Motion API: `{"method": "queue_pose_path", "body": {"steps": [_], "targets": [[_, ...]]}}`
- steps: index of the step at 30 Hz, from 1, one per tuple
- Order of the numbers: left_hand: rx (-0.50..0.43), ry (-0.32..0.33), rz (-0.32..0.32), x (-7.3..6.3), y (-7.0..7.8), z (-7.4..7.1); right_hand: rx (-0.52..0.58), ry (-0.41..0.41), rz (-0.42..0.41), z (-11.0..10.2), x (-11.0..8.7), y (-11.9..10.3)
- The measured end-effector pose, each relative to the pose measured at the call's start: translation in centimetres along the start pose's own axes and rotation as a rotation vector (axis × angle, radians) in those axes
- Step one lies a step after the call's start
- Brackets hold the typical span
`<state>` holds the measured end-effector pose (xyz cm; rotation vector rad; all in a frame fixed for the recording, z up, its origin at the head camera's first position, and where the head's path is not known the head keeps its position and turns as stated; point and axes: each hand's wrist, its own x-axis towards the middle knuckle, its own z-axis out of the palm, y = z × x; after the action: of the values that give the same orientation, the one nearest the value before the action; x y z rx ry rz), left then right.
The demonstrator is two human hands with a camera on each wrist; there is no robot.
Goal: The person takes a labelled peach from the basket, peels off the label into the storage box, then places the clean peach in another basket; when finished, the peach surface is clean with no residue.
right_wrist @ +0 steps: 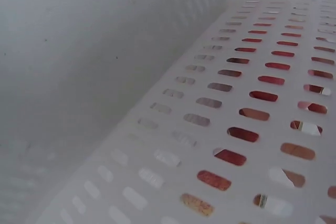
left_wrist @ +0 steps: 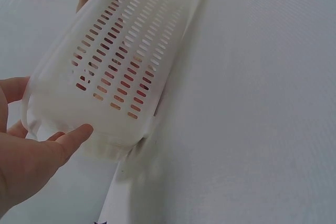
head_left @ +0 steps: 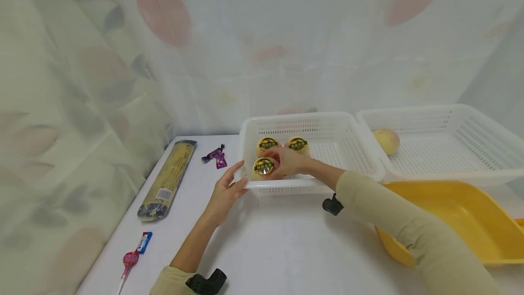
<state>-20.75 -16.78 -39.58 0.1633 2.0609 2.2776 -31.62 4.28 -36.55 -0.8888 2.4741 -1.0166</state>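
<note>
Beige right sleeve [head_left: 413, 226] slanted in closest to the lens, and down at its end the right hand [head_left: 292, 160] had its grip on the front fruit [head_left: 264, 166], fingers behind it, thumb alongside! That fruit sat inside the white basket [head_left: 304, 184], by the front left corner, its round yellow-and-black label facing up. Right behind came two labelled fruits, the back left fruit [head_left: 268, 144] and the back right fruit [head_left: 297, 144]. Over at that corner, the left hand [head_left: 224, 190] held the rim, thumb pressed against the front wall. On the right stood a second white basket [head_left: 434, 163] with a lone fruit [head_left: 386, 141], and before it a yellow tub [head_left: 462, 213], partly behind the sleeve. Out left on the bench [head_left: 286, 240] lay purple sweets [head_left: 221, 160], a noodle pack [head_left: 168, 181] and, nearer, a pink lollipop [head_left: 130, 258] beside a small blue packet [head_left: 144, 242].
</note>
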Motion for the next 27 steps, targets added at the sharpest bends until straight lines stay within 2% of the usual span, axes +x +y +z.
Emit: {"method": "queue_pose_path", "body": {"steps": [8,18,23,27], "targets": [[0.007,-0.006,0.003,0.0,0.1,0.0,-0.027,0.038,-0.004,0.2,0.0,-0.1],[0.006,0.006,-0.006,-0.1,0.1,0.1,-0.014,0.029,0.020,-0.1,-0.1,0.2],[0.004,0.011,-0.002,0.0,0.1,0.1,0.064,0.060,-0.010,-1.0,-0.2,0.4],[-0.010,0.009,0.002,0.1,0.1,0.1,0.154,0.098,-0.021,-2.5,-1.0,-0.5]]}}
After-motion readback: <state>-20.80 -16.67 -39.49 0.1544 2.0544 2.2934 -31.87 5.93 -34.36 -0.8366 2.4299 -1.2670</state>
